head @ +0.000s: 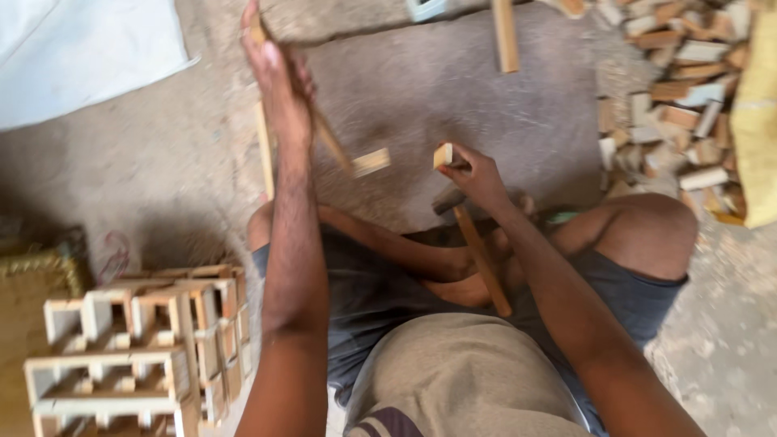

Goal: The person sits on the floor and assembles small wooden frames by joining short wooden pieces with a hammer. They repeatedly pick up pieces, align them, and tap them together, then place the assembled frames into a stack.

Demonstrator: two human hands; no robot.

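On the ground, between the knees: a hammer (477, 247) is laid across the lap, unheld.
Left hand (279, 77): raised and blurred, closed around thin wooden slats (336, 146); a small block is seen at one slat's end.
Right hand (477, 178): a small wood block (443, 154) is pinched in the fingertips.
Left side: finished slatted frames (137, 348) are stacked.
Upper right: offcuts (680, 105) are heaped.

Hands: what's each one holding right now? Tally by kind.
Wood strips: 1, in left hand with block end
Small wood blocks: 1, in right hand
Hammers: 1, resting across the lap
Total: 3
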